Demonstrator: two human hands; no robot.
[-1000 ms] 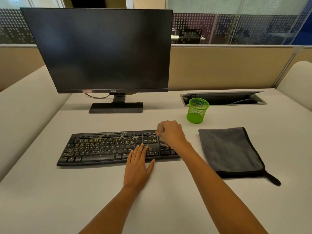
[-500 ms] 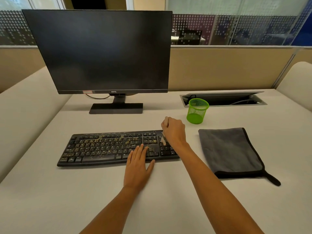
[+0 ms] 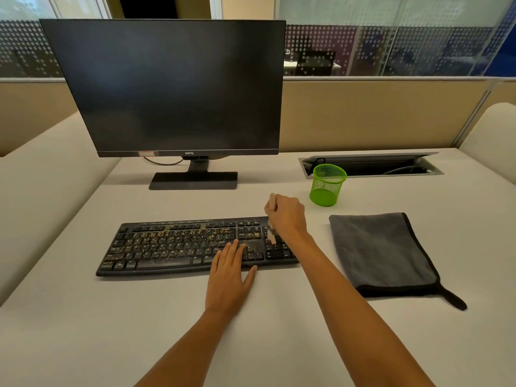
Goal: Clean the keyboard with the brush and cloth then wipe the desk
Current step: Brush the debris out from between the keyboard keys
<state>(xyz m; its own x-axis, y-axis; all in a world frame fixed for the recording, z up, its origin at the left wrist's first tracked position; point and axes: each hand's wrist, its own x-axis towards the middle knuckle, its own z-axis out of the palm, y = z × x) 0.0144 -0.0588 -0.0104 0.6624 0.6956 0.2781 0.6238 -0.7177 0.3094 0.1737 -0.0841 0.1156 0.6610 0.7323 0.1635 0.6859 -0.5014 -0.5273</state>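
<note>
My left hand (image 3: 227, 277) lies flat, fingers straight, on the keyboard (image 3: 167, 247), probably to steady it. My right hand (image 3: 287, 216) grips the brush (image 3: 272, 203), bristles down on the number pad. The folded cloth (image 3: 382, 252) lies within reach on the desk (image 3: 83, 344). The green mesh cup (image 3: 326, 188) shows nothing inside.

My right grip (image 3: 286, 216) slides a little to the right and toward the far edge of the keyboard (image 3: 181, 247), compared with a second ago. It turns as well: the pale handle end of the brush (image 3: 272, 201) now pokes up past the knuckles, where the fist hid it before. Over the last half second it barely shifts. My view tips slightly, so the monitor (image 3: 167, 88) sits lower in frame.
</note>
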